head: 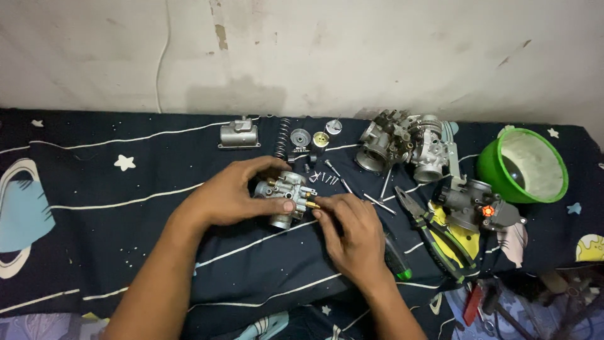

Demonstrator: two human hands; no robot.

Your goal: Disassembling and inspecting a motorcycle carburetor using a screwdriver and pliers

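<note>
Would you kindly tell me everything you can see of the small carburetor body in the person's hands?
The carburetor body is a small, silvery cast-metal piece with brass-coloured fittings. It sits low over the dark star-printed cloth. The left hand grips it from above and the side; the right hand pinches a small brass part at its right side.

small grey cast-metal carburetor body: matt, rough, with a shiny brass fitting. dark star-print cloth sheet soft, matt. round green plastic bowl glossy; whitish plaster wall rough, chipped.
</note>
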